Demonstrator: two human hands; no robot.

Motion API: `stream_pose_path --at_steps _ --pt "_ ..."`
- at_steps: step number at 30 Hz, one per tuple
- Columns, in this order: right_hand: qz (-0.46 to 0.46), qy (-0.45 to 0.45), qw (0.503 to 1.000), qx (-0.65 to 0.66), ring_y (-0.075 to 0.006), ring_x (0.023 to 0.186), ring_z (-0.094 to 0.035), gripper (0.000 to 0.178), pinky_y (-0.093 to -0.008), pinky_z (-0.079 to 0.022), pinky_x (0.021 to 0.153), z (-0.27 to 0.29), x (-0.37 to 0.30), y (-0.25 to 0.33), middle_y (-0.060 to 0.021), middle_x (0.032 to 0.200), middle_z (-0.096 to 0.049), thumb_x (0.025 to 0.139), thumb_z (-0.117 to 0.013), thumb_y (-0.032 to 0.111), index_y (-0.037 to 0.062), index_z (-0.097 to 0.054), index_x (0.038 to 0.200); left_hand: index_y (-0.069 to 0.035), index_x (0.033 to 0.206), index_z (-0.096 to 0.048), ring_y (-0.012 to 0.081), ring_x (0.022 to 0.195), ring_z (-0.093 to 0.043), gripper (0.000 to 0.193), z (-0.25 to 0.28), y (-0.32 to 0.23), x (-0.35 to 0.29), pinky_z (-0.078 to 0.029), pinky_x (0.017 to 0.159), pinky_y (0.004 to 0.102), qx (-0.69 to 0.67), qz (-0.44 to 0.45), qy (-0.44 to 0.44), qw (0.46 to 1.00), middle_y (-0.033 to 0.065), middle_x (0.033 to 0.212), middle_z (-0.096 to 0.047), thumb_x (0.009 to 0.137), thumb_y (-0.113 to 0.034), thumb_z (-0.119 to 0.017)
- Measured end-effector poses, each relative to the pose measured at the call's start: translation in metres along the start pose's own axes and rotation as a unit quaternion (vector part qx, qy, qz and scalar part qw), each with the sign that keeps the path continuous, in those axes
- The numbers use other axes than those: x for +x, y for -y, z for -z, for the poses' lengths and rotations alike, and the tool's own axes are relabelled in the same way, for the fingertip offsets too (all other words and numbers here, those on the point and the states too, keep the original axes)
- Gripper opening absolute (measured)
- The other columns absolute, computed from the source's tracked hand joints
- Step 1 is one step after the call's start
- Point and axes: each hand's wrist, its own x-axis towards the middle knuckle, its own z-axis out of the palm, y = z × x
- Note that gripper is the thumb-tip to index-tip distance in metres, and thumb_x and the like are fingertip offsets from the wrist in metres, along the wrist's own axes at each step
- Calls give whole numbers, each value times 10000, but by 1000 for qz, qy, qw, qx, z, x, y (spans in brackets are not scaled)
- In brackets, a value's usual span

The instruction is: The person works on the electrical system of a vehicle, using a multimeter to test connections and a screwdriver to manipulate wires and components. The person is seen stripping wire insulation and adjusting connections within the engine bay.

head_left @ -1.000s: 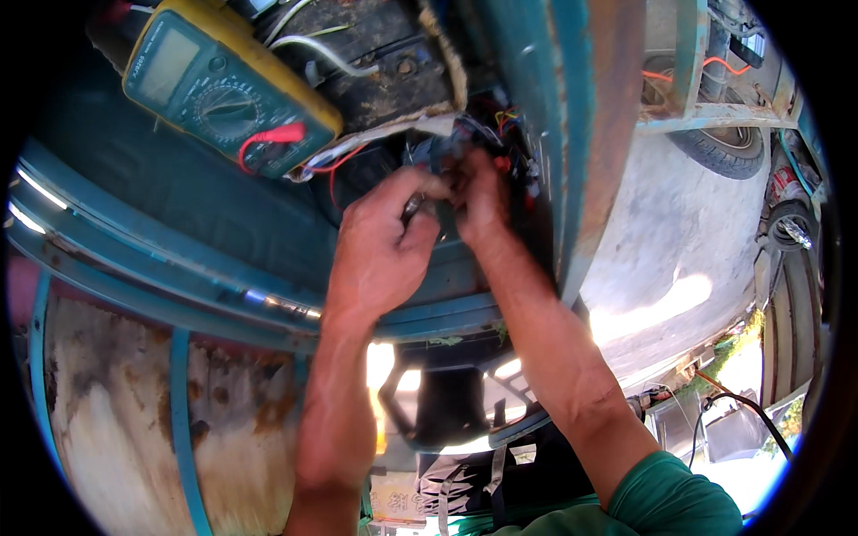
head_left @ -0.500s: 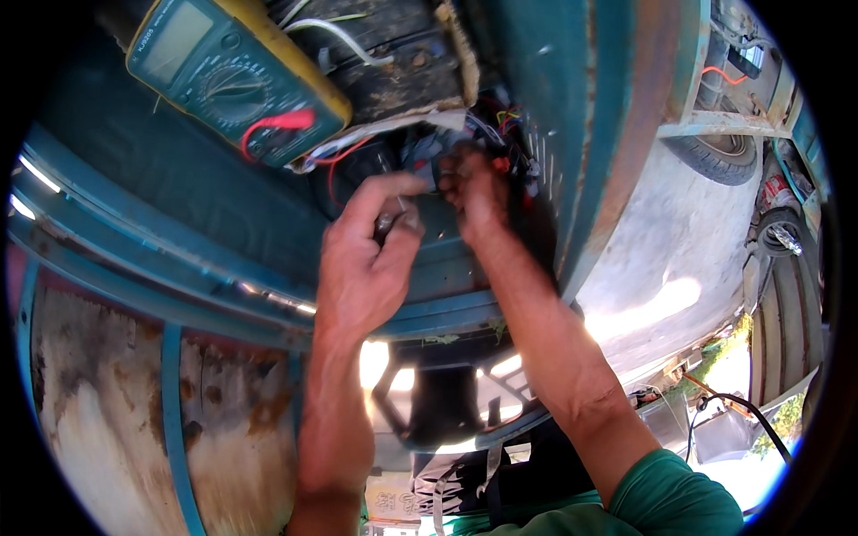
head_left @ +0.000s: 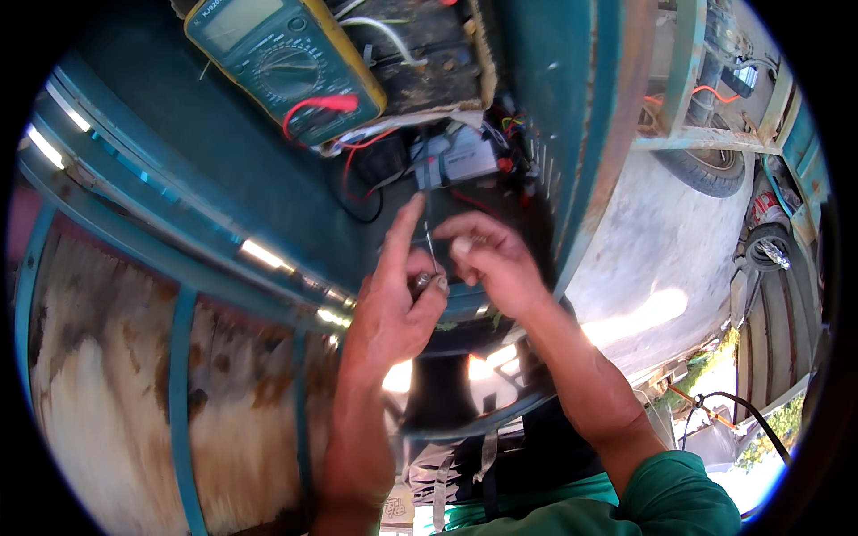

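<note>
My left hand [head_left: 389, 314] is closed around a thin-shafted metal tool [head_left: 430, 237]; its rounded metallic end shows between thumb and fingers. The shaft points away toward a white-grey box [head_left: 469, 157] in the teal metal compartment. My left index finger is stretched along the shaft. Just right of it, my right hand [head_left: 502, 268] has its fingers curled and its thumb close to the index finger. Whatever those fingertips hold is too small and blurred to make out. Colored wires [head_left: 509, 129] run beside the box, next to a small red part [head_left: 506, 166].
A yellow-edged multimeter [head_left: 290, 70] with a red lead plug [head_left: 335, 104] lies on a dark, worn block [head_left: 442, 76] at the far side. Teal metal walls [head_left: 559, 98] enclose the compartment. A wheel [head_left: 706, 170] stands outside at the right.
Both hands have drawn back toward me, away from the wires, and the white-grey box has come into sight. The head view has shifted, so the multimeter appears farther right and higher.
</note>
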Motion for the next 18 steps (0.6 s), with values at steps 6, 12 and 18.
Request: stream_pose_path --at_steps 6,12,18 --pt "14 28 986 -164 -50 810 -532 174 -256 -457 712 -5 -33 9 36 867 -622 949 -680 94 42 -691 1115 -172 1591 -350 354 850 -699 779 -18 19 -10 -549 847 413 61 -64 18 996 157 940 -722 880 -13 -624" --pt "87 -43 971 -217 -52 798 -542 113 -250 -480 696 3 -39 1 15 875 -652 979 -694 120 24 -663 1031 -113 1436 -537 297 821 -697 596 -29 29 -12 -555 789 371 12 -26 -1 1000 141 940 -713 865 -51 -698" --pt "45 -59 995 -68 -22 730 -513 123 -200 -430 631 -10 -56 15 -14 902 -685 1019 -653 127 35 -622 1095 3 1109 -704 203 797 -657 242 -33 51 -22 -533 724 311 -31 -115 -67 991 120 961 -690 869 -10 -735"
